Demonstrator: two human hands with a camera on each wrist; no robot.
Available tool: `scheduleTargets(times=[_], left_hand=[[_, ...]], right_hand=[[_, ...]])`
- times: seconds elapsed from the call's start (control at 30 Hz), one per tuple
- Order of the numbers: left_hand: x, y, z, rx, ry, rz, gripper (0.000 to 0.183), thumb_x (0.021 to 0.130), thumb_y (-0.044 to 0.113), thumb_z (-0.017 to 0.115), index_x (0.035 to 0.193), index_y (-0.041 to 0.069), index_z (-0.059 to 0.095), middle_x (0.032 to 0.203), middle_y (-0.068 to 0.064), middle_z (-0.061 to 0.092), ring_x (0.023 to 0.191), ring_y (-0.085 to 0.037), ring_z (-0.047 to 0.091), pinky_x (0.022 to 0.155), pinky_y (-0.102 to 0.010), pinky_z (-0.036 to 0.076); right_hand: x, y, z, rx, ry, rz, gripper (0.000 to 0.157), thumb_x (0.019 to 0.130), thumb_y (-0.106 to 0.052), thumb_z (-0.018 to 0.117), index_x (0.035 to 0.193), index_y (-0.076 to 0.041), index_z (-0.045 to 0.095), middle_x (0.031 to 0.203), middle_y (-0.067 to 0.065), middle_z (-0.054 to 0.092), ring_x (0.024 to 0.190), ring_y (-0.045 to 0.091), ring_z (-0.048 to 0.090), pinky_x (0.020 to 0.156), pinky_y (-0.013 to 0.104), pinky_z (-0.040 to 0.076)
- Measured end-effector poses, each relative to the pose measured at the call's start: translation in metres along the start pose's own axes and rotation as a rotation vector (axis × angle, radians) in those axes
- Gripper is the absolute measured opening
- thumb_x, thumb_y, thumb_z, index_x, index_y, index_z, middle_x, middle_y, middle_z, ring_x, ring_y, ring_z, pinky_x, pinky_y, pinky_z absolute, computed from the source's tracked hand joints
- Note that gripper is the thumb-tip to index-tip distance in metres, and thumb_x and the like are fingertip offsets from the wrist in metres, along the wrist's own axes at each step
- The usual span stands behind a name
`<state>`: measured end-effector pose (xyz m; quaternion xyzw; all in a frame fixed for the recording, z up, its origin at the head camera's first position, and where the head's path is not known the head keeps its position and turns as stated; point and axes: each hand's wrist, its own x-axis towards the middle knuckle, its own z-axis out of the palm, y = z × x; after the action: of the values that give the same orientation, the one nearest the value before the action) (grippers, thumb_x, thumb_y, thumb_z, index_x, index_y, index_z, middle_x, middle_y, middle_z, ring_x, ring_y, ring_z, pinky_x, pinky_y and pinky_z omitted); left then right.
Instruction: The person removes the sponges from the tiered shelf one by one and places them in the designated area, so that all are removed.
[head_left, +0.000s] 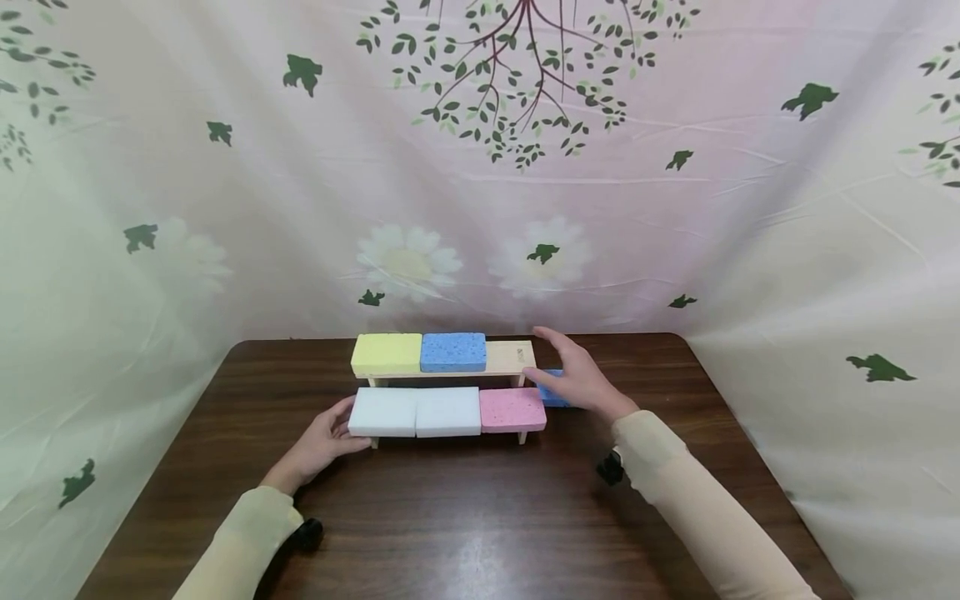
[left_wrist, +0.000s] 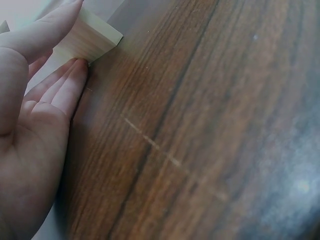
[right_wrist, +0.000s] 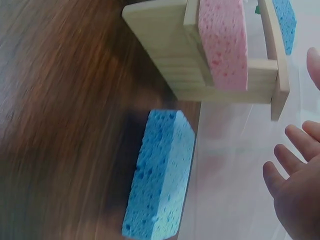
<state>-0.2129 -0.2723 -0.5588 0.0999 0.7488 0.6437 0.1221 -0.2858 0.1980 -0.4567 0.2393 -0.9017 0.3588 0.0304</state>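
Observation:
A two-level wooden rack (head_left: 510, 358) carries sponges. On the back level sit a yellow sponge (head_left: 386, 356) and a blue sponge (head_left: 453, 353), with bare wood at the right end. Two white sponges (head_left: 382, 412) and a pink sponge (head_left: 513, 410) line the front level. My left hand (head_left: 318, 446) holds the rack's front left end, its fingers and thumb about the wooden leg (left_wrist: 92, 40). With thumb and fingers spread, my right hand (head_left: 585, 379) hovers at the rack's right end, holding nothing. Below it another blue sponge (right_wrist: 157, 175) lies on the table, partly hidden in the head view.
The rack stands on a dark wood-grain table (head_left: 472, 508), towards its back edge. A printed cloth (head_left: 480, 192) with leaves, birds and flowers hangs behind and along both sides. A clear sheet-like surface (right_wrist: 230, 165) shows beside the loose sponge in the right wrist view.

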Motion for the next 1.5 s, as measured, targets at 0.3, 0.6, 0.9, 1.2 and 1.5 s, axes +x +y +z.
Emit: scheduleTargets(times=[0.3,0.6,0.9,1.2,1.5], left_hand=[[-0.001,0.000,0.000,0.012,0.006,-0.005,0.098,0.090,0.006,0.084,0.165,-0.003,0.021,0.163,-0.032,0.033,0.143,-0.039,0.046,0.101,-0.023,0.052],[-0.001,0.001,0.000,0.011,0.006,-0.005,0.097,0.090,0.006,0.084,0.164,-0.003,0.021,0.162,-0.031,0.034,0.140,-0.031,0.051,0.101,-0.023,0.053],[-0.001,0.002,0.001,0.003,0.012,-0.014,0.098,0.089,0.007,0.085,0.164,-0.003,0.022,0.163,-0.031,0.033,0.141,-0.033,0.049,0.101,-0.022,0.052],[-0.001,0.000,0.002,0.000,0.007,-0.017,0.098,0.089,0.007,0.084,0.165,-0.001,0.022,0.163,-0.030,0.034,0.141,-0.031,0.050,0.101,-0.023,0.052],[0.000,0.000,0.001,0.002,0.015,-0.013,0.097,0.090,0.005,0.084,0.165,-0.002,0.022,0.164,-0.030,0.032,0.141,-0.032,0.049,0.100,-0.022,0.053]], right_hand=[[0.010,-0.017,0.007,0.017,-0.035,-0.034,0.084,0.096,-0.046,0.076,0.161,-0.009,0.039,0.164,0.010,0.043,0.152,0.031,0.039,0.121,0.058,0.035],[0.021,-0.027,0.013,-0.017,-0.075,-0.044,0.084,0.096,-0.050,0.075,0.162,-0.013,0.039,0.164,0.008,0.044,0.151,0.030,0.040,0.120,0.057,0.037],[0.029,-0.041,0.021,-0.030,-0.114,-0.036,0.090,0.094,-0.052,0.076,0.163,-0.012,0.036,0.164,0.009,0.043,0.150,0.032,0.041,0.119,0.057,0.039],[0.038,-0.049,0.030,-0.065,-0.166,0.001,0.090,0.096,-0.050,0.075,0.165,-0.011,0.033,0.167,0.009,0.039,0.153,0.032,0.036,0.122,0.056,0.035],[0.048,-0.051,0.037,-0.089,-0.168,-0.037,0.091,0.095,-0.048,0.077,0.164,-0.007,0.033,0.165,0.011,0.041,0.151,0.031,0.040,0.121,0.054,0.038]])
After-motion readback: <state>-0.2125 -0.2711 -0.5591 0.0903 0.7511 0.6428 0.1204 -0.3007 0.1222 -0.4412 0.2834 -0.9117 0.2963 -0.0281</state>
